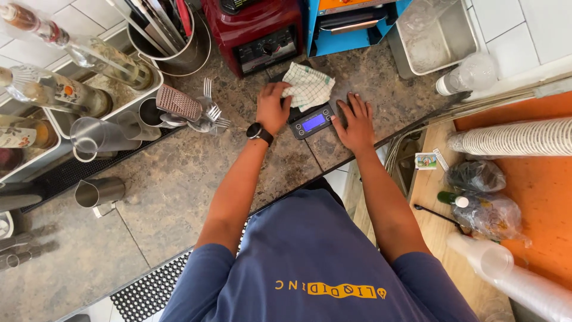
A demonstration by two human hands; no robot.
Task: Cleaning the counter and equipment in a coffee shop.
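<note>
Head view: left hand [273,107] lies on the counter [179,185], fingers curled around the edge of a white checked cloth [308,85], gripping it. The cloth rests crumpled on the platform of a small black digital scale [310,119], just right of the left hand, below the red blender base [256,33]. Right hand [356,123] lies flat, fingers spread, palm down on the counter, holding nothing, touching the scale's right edge. The scale sits between both hands. Forks [211,110] lie left of the left hand; a wristwatch [259,132] is on the left wrist.
</note>
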